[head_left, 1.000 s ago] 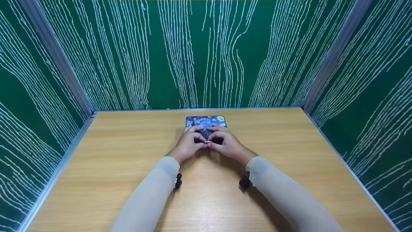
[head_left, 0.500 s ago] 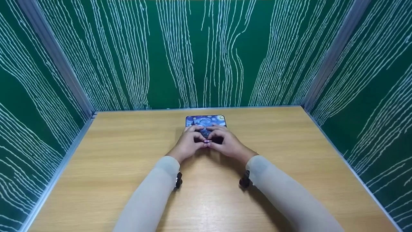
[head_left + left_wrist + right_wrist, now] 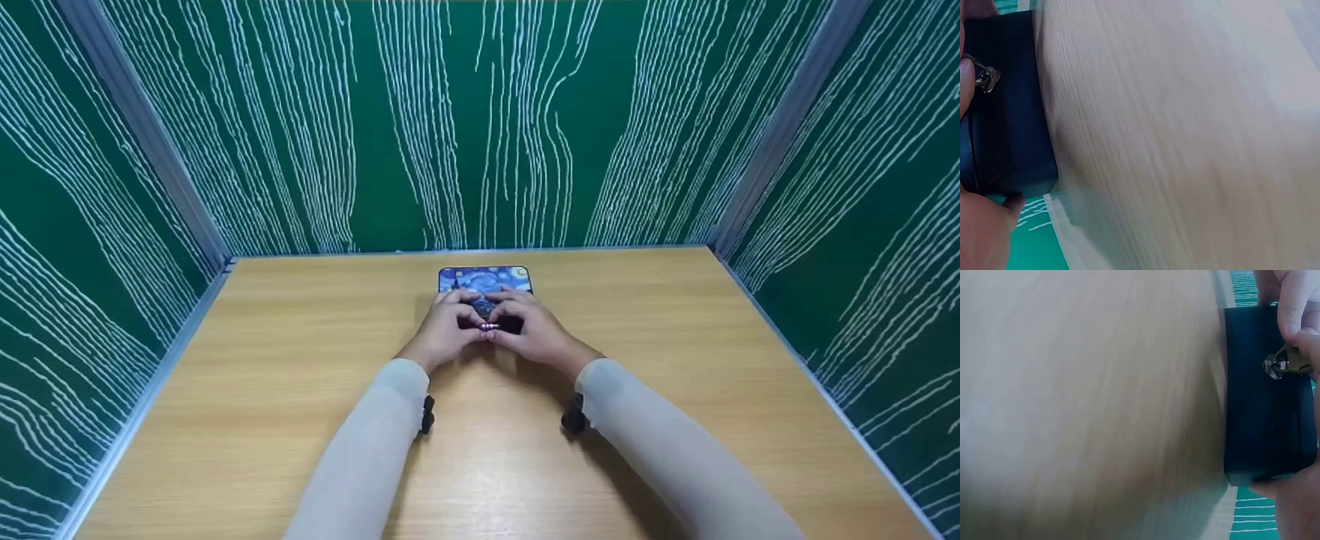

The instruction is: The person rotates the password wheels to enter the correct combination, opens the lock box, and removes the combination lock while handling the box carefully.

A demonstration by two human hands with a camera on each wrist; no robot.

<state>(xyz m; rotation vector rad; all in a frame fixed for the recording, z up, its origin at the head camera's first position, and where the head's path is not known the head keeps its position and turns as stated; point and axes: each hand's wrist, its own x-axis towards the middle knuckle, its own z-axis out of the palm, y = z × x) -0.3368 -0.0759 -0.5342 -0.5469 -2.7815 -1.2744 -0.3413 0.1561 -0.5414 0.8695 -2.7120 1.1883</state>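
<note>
A small dark box with a blue swirling night-sky picture on its lid (image 3: 484,279) sits near the table's far edge. Its plain front (image 3: 1261,422) carries a metal latch (image 3: 1278,365). In the head view my left hand (image 3: 442,330) and right hand (image 3: 536,334) meet at that front, thumbs and forefingers pinching at the latch from both sides. Other fingers lie on the lid and along the box's sides. The left wrist view has a thumb (image 3: 965,84) against the latch, with most of that hand out of frame. The lid appears down.
The wooden table (image 3: 300,360) spreads around the box. Green walls (image 3: 390,150) with white wavy lines rise behind and at both sides, joined by grey metal posts (image 3: 780,120). Dark devices (image 3: 574,416) sit at both wrists.
The whole head view has shifted slightly, carrying the scene a little to the right. Both hands keep nearly the same pose at the latch, and the box stays in place.
</note>
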